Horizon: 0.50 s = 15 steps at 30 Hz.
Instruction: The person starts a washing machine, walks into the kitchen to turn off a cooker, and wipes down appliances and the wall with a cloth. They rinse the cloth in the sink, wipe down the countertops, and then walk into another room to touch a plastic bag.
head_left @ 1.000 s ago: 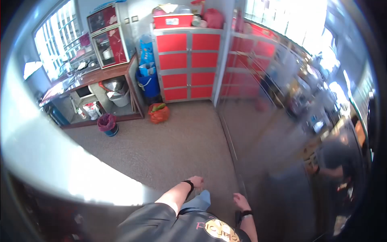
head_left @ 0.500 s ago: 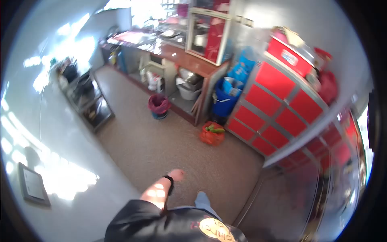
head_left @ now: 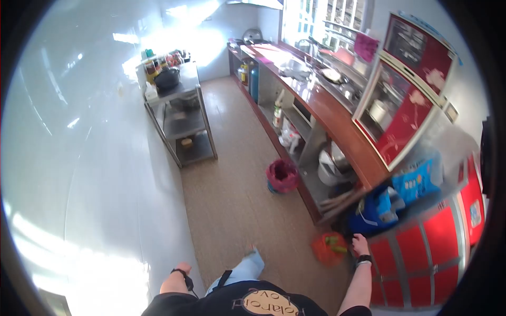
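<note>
1. Brown floor [head_left: 226,210] stretched beside the red cabinet [head_left: 427,242].
2. Orange bag [head_left: 323,253] stood near that cabinet.
3. Right hand [head_left: 360,244] hung near the cabinet, fingers loosely curled.
4. Left hand [head_left: 183,267] hung well apart from it, its fingers' state unclear.

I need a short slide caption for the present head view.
Left hand beside a pale wall, right hand near a red cabinet and orange bag, brown counter ahead.

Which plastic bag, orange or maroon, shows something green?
The orange plastic bag near the red cabinet, with green pieces visible. The maroon plastic bag lining the blue bin shows none.
</note>
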Each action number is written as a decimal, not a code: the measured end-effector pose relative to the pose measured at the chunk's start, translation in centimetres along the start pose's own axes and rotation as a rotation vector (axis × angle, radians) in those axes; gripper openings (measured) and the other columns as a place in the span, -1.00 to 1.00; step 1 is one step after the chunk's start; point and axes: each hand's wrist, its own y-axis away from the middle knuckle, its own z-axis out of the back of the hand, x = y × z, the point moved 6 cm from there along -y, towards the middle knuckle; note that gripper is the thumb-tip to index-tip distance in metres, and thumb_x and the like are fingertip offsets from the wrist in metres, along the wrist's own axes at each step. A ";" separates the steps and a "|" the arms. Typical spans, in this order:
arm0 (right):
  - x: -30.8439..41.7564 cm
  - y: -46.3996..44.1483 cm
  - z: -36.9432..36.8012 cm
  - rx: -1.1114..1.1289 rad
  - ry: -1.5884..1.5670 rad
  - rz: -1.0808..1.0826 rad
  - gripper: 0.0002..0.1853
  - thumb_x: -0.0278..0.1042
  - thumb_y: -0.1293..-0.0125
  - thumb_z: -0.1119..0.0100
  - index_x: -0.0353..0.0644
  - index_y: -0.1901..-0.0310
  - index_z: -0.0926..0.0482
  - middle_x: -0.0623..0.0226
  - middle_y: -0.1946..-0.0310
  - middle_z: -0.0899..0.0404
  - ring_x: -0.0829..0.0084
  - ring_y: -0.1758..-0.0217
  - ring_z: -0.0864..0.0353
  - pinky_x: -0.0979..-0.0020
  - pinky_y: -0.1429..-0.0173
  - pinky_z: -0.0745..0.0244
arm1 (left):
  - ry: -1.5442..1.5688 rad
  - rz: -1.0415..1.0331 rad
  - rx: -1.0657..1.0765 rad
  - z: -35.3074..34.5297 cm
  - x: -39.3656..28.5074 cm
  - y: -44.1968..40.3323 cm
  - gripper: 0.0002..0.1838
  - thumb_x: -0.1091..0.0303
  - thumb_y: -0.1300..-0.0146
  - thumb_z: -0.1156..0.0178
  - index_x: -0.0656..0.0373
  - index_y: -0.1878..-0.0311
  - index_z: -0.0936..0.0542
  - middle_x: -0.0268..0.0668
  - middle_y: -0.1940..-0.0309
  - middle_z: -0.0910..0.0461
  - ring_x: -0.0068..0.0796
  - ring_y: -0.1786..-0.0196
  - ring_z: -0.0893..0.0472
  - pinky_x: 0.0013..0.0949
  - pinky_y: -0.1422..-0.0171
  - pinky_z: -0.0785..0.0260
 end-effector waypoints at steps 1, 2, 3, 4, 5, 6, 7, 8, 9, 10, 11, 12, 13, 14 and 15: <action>5.6 -2.9 -3.6 0.066 -0.063 0.080 -0.67 -0.45 -0.24 -0.06 -0.17 -0.06 -0.47 0.48 0.47 -0.42 0.67 0.46 -0.40 0.55 0.56 -0.31 | -0.190 -0.022 -0.061 0.6 1.2 -4.0 -0.64 0.13 -0.15 -0.05 0.19 0.22 -0.67 -0.11 0.39 -0.66 -0.21 0.25 -0.65 -0.16 0.08 -0.47; 9.2 -5.3 -8.1 0.208 -0.438 0.019 -0.70 -0.48 -0.27 -0.04 -0.17 -0.05 -0.47 0.45 0.40 -0.46 0.64 0.43 -0.45 0.53 0.51 -0.38 | -0.168 -0.017 -0.058 2.2 -1.4 -5.4 -0.64 0.13 -0.15 -0.05 0.19 0.22 -0.67 -0.11 0.39 -0.66 -0.21 0.25 -0.65 -0.16 0.08 -0.47; 18.0 -3.8 -11.0 0.341 -0.419 -0.005 -0.70 -0.43 -0.27 -0.07 -0.16 -0.05 -0.47 0.44 0.37 -0.46 0.60 0.41 -0.47 0.54 0.48 -0.41 | -0.092 -0.018 0.061 3.6 -4.7 -6.1 -0.63 0.10 -0.14 -0.06 0.18 0.21 -0.66 -0.10 0.36 -0.66 -0.20 0.22 -0.65 -0.15 0.07 -0.47; 19.9 -5.0 -15.6 0.437 -0.281 0.044 -0.69 -0.40 -0.29 -0.07 -0.13 -0.07 -0.47 0.44 0.34 -0.47 0.59 0.38 -0.49 0.52 0.42 -0.45 | -0.021 -0.009 0.180 5.5 -7.3 -6.5 -0.61 0.07 -0.14 -0.06 0.18 0.20 -0.65 -0.09 0.33 -0.66 -0.19 0.18 -0.65 -0.15 0.05 -0.46; 20.2 -5.5 -20.0 0.618 -0.264 0.053 -0.68 -0.36 -0.29 -0.09 -0.12 -0.08 -0.47 0.46 0.39 -0.47 0.61 0.38 -0.47 0.51 0.38 -0.44 | 0.005 -0.099 0.123 9.8 -13.5 -3.9 -0.62 0.07 -0.12 -0.09 0.16 0.17 -0.64 -0.09 0.30 -0.66 -0.17 0.19 -0.65 -0.16 0.05 -0.46; 19.9 -6.0 -23.3 0.747 -0.049 0.065 -0.67 -0.32 -0.29 -0.08 -0.12 -0.08 -0.48 0.47 0.40 -0.50 0.62 0.40 -0.46 0.53 0.35 -0.43 | 0.028 -0.187 0.058 12.1 -17.7 -5.6 -0.62 0.07 -0.11 -0.10 0.16 0.15 -0.63 -0.10 0.28 -0.66 -0.16 0.17 -0.65 -0.16 0.04 -0.45; 19.6 -6.2 -25.2 0.817 0.088 0.091 -0.67 -0.27 -0.27 -0.08 -0.14 -0.06 -0.50 0.46 0.41 -0.55 0.62 0.42 -0.46 0.53 0.40 -0.39 | 0.043 -0.285 -0.010 14.7 -22.0 -7.9 -0.62 0.08 -0.10 -0.12 0.15 0.14 -0.62 -0.10 0.26 -0.66 -0.16 0.16 -0.64 -0.15 0.03 -0.45; 18.2 -6.6 -26.1 0.879 0.161 -0.057 -0.69 -0.25 -0.25 -0.08 -0.11 -0.02 -0.53 0.46 0.38 -0.58 0.61 0.42 -0.48 0.52 0.44 -0.37 | 0.062 -0.395 -0.085 17.9 -27.9 -8.2 -0.64 0.11 -0.10 -0.13 0.16 0.15 -0.63 -0.11 0.21 -0.66 -0.17 0.07 -0.63 -0.17 -0.02 -0.44; 14.1 -7.4 -26.8 0.939 0.017 -0.459 -0.71 -0.26 -0.23 -0.10 -0.07 0.02 -0.56 0.47 0.42 -0.56 0.61 0.45 -0.48 0.50 0.49 -0.33 | 0.104 -0.472 -0.060 20.2 -33.1 -9.5 -0.61 0.10 -0.11 -0.16 0.15 0.08 -0.60 -0.13 0.11 -0.65 -0.18 -0.01 -0.61 -0.20 -0.08 -0.43; 12.4 -9.1 -27.3 1.100 0.358 -0.186 -0.73 -0.27 -0.21 -0.11 -0.08 0.06 -0.58 0.49 0.38 -0.59 0.59 0.51 -0.47 0.50 0.54 -0.30 | 0.157 -0.537 -0.100 22.5 -38.2 -10.9 -0.60 0.11 -0.12 -0.17 0.16 0.04 -0.58 -0.14 0.08 -0.64 -0.19 -0.02 -0.61 -0.21 -0.10 -0.43; 12.3 -11.1 -26.6 1.146 0.286 -0.326 -0.82 -0.24 -0.18 -0.18 -0.15 0.29 -0.63 0.45 0.45 -0.60 0.52 0.50 -0.54 0.37 0.46 -0.41 | 0.209 -0.599 -0.141 24.8 -43.1 -12.2 -0.59 0.12 -0.14 -0.18 0.16 0.01 -0.56 -0.15 0.05 -0.63 -0.20 -0.03 -0.60 -0.22 -0.12 -0.42; 12.9 -13.0 -25.4 0.991 0.134 -0.539 -0.81 -0.25 -0.18 -0.17 -0.16 0.27 -0.63 0.46 0.36 -0.62 0.52 0.45 -0.59 0.40 0.47 -0.38 | 0.257 -0.690 -0.125 27.1 -48.2 -13.0 -0.58 0.12 -0.16 -0.18 0.16 -0.03 -0.54 -0.15 0.03 -0.62 -0.22 -0.03 -0.60 -0.22 -0.14 -0.42; 12.2 -16.0 -25.1 0.931 0.135 -0.622 -0.79 -0.22 -0.21 -0.14 -0.14 0.25 -0.64 0.45 0.30 -0.61 0.53 0.41 -0.61 0.44 0.51 -0.33 | 0.310 -0.780 -0.106 28.8 -52.8 -13.7 -0.56 0.13 -0.18 -0.17 0.17 -0.07 -0.52 -0.15 0.01 -0.61 -0.24 -0.04 -0.60 -0.22 -0.15 -0.41; 13.2 -19.7 -24.5 0.881 0.233 -0.629 -0.79 -0.22 -0.21 -0.12 -0.14 0.26 -0.64 0.45 0.39 -0.61 0.52 0.44 -0.61 0.46 0.56 -0.28 | 0.323 -0.779 -0.112 30.1 -56.4 -15.2 -0.56 0.13 -0.18 -0.17 0.17 -0.07 -0.52 -0.15 0.01 -0.61 -0.24 -0.04 -0.60 -0.22 -0.15 -0.41; 14.7 -23.8 -24.9 0.899 0.292 -0.588 -0.80 -0.23 -0.20 -0.12 -0.13 0.27 -0.63 0.45 0.45 -0.60 0.52 0.48 -0.58 0.45 0.58 -0.26 | 0.318 -0.835 -0.061 30.8 -60.1 -16.2 -0.56 0.13 -0.19 -0.16 0.16 -0.08 -0.51 -0.14 0.01 -0.61 -0.24 -0.05 -0.59 -0.22 -0.16 -0.40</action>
